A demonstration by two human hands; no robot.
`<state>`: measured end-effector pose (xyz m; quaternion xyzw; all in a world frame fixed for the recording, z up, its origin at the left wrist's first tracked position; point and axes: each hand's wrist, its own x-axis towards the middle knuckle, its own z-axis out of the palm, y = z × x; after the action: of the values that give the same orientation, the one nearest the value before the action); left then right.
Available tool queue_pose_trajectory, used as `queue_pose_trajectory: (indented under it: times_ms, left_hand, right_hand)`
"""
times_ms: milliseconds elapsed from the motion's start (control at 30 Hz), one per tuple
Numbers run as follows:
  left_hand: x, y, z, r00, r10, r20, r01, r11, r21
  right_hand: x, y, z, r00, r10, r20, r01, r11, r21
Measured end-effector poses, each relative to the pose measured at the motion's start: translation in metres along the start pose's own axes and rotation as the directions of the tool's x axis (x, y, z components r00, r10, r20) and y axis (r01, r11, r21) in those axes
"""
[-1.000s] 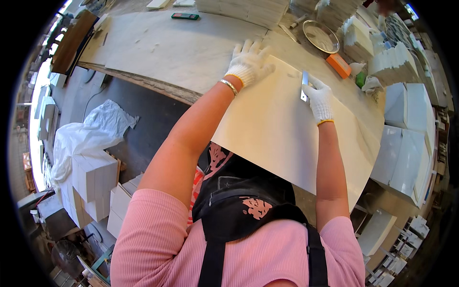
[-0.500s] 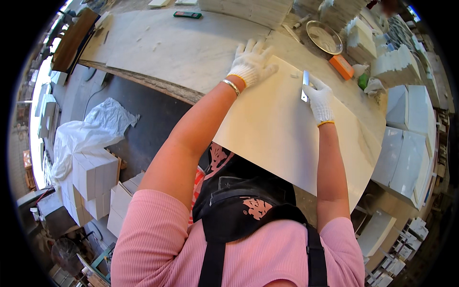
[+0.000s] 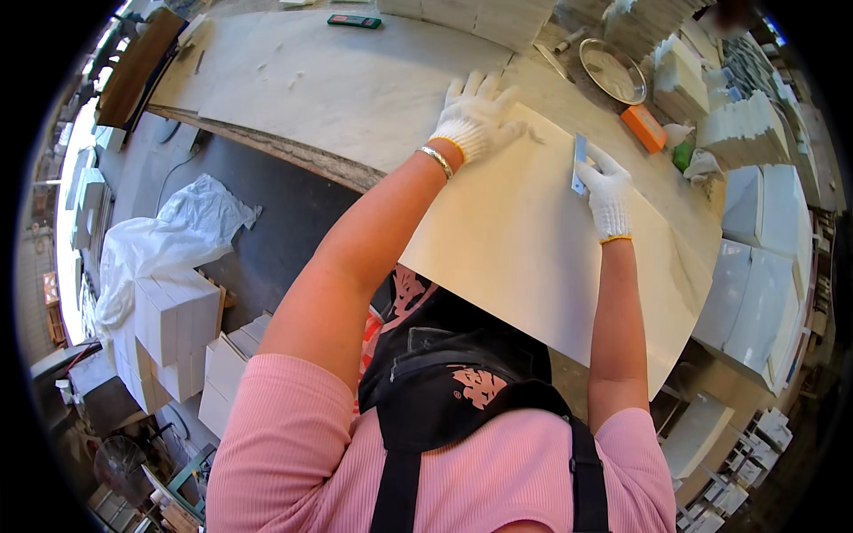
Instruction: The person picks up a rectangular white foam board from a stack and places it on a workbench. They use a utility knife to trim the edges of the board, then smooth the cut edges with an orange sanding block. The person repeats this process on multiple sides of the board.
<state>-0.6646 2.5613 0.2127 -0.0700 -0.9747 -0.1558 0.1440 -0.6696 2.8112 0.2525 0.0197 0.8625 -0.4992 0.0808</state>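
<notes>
In a white knitted glove with a yellow cuff, my left hand [image 3: 475, 115] lies flat with spread fingers near the far left edge of a smooth cream slab [image 3: 515, 240]. My gloved right hand [image 3: 609, 191] grips a flat metal scraper blade [image 3: 579, 164] between thumb and fingers, near the slab's far right edge. The blade stands tilted at the slab; whether its edge touches is hard to tell. Between the two hands a small greyish smear [image 3: 536, 135] shows on the slab. The slab rests on a pale marble-like worktop [image 3: 338, 98] and reaches toward my apron.
Beyond my right hand are an orange box [image 3: 644, 129], a round metal dish [image 3: 613, 71] of pale material and a green object [image 3: 682, 157]. A dark green case [image 3: 354, 21] lies at the back. Stacked white tiles [image 3: 746, 266] stand right; white blocks [image 3: 178, 311] under plastic sheeting [image 3: 169, 240] stand left.
My right hand and the blade have shifted slightly right. The smear near my left fingers looks longer and greyer. My left hand stays spread in almost the same place.
</notes>
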Motion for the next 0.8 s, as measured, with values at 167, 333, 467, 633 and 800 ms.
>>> queue_pose_trajectory:
  times_ms: [167, 333, 467, 633, 800]
  left_hand:
    - [-0.001, 0.000, -0.002, 0.998, 0.021, -0.059, -0.019, 0.999, 0.048]
    - [0.001, 0.000, -0.002, 0.999, 0.019, -0.041, -0.016, 0.997, 0.069]
    - [-0.002, -0.003, 0.006, 0.996, 0.016, -0.088, -0.006, 0.993, 0.114]
    - [0.002, 0.001, -0.003, 1.000, 0.012, -0.007, -0.012, 0.999, 0.040]
    - [0.002, 0.002, -0.005, 0.998, 0.039, -0.044, -0.037, 0.998, 0.054]
  right_hand:
    - [-0.006, -0.007, -0.005, 1.000, -0.001, -0.018, -0.001, 0.996, -0.093]
    - [0.010, -0.022, 0.011, 0.997, -0.074, 0.026, 0.078, 0.977, -0.199]
    - [0.016, -0.007, -0.003, 0.999, -0.015, 0.036, 0.019, 0.995, -0.102]
    - [0.016, -0.005, 0.001, 0.994, -0.112, 0.018, 0.113, 0.978, -0.178]
    - [0.021, -0.018, 0.018, 0.989, -0.093, 0.113, 0.107, 0.986, -0.129]
